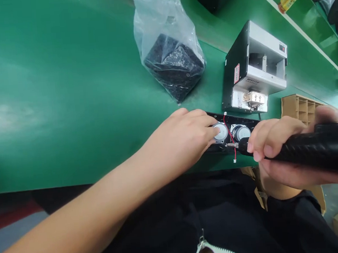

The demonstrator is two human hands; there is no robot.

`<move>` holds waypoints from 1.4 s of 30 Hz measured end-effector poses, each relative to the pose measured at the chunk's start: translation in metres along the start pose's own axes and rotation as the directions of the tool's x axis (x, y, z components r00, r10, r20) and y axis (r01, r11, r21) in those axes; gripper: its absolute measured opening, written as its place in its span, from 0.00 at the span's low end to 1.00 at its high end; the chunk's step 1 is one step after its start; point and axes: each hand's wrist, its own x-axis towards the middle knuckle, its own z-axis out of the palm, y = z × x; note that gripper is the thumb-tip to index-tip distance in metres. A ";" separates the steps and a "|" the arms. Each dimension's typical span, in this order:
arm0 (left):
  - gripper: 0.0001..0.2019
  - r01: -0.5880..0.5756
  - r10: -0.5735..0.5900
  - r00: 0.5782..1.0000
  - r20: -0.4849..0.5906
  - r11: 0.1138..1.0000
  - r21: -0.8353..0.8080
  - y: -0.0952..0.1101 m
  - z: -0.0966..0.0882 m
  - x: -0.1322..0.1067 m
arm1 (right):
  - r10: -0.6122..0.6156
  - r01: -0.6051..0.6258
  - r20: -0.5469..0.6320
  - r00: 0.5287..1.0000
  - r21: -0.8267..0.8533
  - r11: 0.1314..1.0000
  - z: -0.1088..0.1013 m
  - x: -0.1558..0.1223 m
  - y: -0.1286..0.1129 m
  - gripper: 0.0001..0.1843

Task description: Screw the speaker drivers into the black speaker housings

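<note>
A black speaker panel with two round silver drivers lies at the near edge of the green table. My left hand rests on the panel, its fingers pressing on the left driver. My right hand is wrapped round a black electric screwdriver. The screwdriver's tip, with a spring at it, touches the panel between the drivers. A red wire with a white plug crosses the panel.
A clear plastic bag with a black part inside stands behind the panel. A grey and black screw feeder machine sits at the right. A cardboard divider tray lies beyond my right hand. Black items line the far right.
</note>
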 end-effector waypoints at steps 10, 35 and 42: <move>0.07 -0.035 0.006 0.958 -0.288 0.995 -0.095 0.019 -0.003 -0.018 | 0.029 -0.029 0.016 0.999 -0.030 0.999 -0.012 0.004 -0.019 0.22; 0.11 -0.008 0.020 0.991 -0.134 0.996 0.084 0.015 -0.007 -0.007 | -0.177 0.171 -0.031 0.984 -0.147 0.974 -0.008 -0.008 0.024 0.27; 0.11 0.047 -0.045 0.999 -0.029 0.997 0.062 0.014 -0.003 -0.002 | -0.085 0.083 -0.004 0.996 -0.180 0.980 -0.019 -0.013 0.028 0.30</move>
